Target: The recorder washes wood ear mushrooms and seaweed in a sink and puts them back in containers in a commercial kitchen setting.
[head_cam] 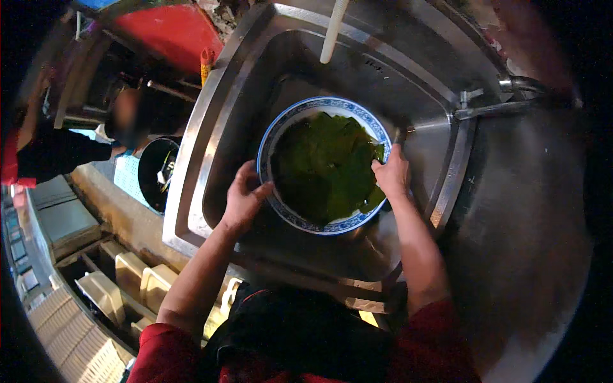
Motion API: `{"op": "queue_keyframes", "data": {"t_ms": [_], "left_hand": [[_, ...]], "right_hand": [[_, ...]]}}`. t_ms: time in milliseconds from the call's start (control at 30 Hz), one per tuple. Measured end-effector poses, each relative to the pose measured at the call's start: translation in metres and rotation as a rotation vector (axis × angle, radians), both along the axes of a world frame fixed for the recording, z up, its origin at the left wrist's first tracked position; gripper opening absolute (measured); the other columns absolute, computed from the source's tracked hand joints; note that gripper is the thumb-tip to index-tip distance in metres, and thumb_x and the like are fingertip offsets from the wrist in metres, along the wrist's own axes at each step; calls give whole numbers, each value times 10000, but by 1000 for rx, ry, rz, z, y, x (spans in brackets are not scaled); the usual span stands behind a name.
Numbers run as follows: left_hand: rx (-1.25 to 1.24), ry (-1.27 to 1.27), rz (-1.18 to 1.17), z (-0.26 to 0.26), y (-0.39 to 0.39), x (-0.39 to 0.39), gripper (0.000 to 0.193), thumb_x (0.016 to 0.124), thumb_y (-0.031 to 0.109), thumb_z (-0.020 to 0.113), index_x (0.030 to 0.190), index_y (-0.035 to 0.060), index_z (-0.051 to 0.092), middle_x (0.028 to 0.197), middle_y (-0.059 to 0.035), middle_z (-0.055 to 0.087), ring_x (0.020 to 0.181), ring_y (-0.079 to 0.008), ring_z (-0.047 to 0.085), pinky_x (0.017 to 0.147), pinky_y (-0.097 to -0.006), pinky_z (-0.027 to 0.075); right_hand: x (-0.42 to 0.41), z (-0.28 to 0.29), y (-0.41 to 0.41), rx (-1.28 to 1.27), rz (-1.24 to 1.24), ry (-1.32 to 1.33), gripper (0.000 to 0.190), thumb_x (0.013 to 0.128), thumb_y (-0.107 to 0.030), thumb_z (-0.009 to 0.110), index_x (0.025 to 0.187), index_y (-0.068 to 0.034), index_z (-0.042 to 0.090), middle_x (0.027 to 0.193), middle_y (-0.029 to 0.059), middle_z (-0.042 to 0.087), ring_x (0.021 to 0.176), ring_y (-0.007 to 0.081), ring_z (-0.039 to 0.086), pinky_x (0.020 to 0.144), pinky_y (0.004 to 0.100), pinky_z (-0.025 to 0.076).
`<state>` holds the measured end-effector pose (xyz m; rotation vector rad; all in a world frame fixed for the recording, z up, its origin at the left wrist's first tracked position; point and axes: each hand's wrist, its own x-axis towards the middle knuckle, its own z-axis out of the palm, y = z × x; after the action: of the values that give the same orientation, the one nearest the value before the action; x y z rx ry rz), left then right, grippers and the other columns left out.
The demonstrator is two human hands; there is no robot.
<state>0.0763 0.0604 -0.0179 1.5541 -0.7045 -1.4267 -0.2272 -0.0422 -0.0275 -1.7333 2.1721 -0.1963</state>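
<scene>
A round white basin point(330, 228) with a blue patterned rim sits inside a stainless steel sink point(234, 124). Wide, dark green leaves point(330, 163) fill most of it, and a few pieces lie against its right wall. My right hand point(395, 174) grips the right rim, thumb over the inside and fingers outside. On the opposite side, my left hand point(243, 198) holds the left rim, its thumb lying across the edge. The fingertips under the rim are hidden on both sides. Whether the basin rests on the sink floor cannot be told.
A pale pipe point(333, 36) hangs over the sink's back, and a metal tap point(471, 107) is at the right. Steel counter point(522, 206) extends rightward. At left, another person's dark sleeve point(72, 151) reaches near a black pot point(155, 167). Cream plastic bins point(103, 292) stand lower left.
</scene>
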Motion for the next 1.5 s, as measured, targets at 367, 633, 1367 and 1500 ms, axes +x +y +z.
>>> {"op": "queue_keyframes", "data": {"t_ms": [367, 633, 1367, 1500], "left_hand": [[-345, -447, -423, 36, 15, -58, 292, 719, -3, 607, 1010, 12, 589, 862, -144, 588, 753, -251, 601, 687, -320, 493], [8, 54, -391, 21, 12, -64, 243, 785, 73, 623, 1015, 2, 596, 919, -72, 620, 819, -156, 596, 732, -282, 481], [234, -552, 385, 12, 130, 312, 459, 805, 265, 685, 1128, -37, 562, 965, -102, 631, 807, -109, 576, 727, -273, 465], [59, -782, 405, 20, 91, 281, 646, 804, 278, 688, 1315, 2, 405, 1163, -191, 551, 1017, -205, 554, 851, -313, 454]], "right_hand": [[6, 21, 1, -67, 47, 107, 238, 720, -187, 575, 889, -20, 593, 732, 231, 624, 723, 406, 612, 714, 483, 485], [-21, 86, 19, 88, -215, -1042, 182, 832, -50, 515, 933, 51, 628, 850, 113, 662, 650, 190, 646, 539, 264, 521], [60, 32, 120, 68, -54, -922, 134, 780, 51, 570, 902, 6, 602, 741, 45, 609, 619, 123, 572, 554, 250, 472], [40, 31, 68, -6, -45, -470, 293, 777, 42, 609, 1062, 27, 545, 969, 87, 624, 875, 159, 592, 788, 265, 462]]}}
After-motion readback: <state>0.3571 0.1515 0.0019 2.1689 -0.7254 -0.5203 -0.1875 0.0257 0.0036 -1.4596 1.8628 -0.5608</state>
